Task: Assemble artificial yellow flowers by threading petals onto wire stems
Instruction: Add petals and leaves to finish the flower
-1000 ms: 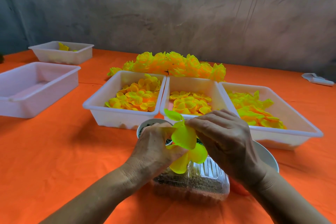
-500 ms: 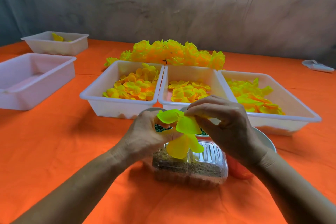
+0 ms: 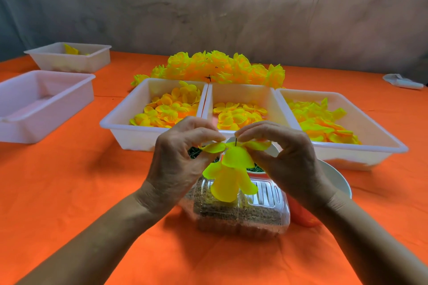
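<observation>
Orange table, hands pinching petals

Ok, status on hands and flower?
Left hand and right hand both pinching top petal layer. Wire tip poking through. Nothing blocking.

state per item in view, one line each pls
left hand: pinching a petal of the flower
right hand: pinching petals beside the wire tip
half-built flower: held above the clear box, wire tip showing on top
three front trays: holding loose yellow petals
near left tray: no petals visible
far left tray: a few yellow pieces inside
clear box: lid closed, brown material inside
finished flowers: piled behind the trays
</observation>
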`<move>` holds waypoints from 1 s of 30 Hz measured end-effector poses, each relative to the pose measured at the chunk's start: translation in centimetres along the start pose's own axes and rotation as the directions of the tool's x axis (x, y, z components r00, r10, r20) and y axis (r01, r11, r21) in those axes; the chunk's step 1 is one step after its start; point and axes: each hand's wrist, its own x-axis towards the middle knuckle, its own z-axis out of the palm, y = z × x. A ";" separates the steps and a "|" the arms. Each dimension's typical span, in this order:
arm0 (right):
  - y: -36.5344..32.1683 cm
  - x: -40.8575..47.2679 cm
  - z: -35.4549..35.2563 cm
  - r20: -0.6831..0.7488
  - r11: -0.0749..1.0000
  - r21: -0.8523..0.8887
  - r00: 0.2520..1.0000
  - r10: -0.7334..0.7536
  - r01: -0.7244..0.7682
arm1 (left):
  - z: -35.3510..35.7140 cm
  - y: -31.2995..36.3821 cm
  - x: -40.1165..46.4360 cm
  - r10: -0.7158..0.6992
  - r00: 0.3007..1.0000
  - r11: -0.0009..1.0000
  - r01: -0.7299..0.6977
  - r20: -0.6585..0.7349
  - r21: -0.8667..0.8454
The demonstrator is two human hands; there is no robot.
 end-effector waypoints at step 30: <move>-1.8 -1.1 0.3 0.130 0.575 0.423 0.675 0.727 -0.701 | 0.4 -0.6 -1.1 0.341 0.929 0.870 -0.370 0.144 0.325</move>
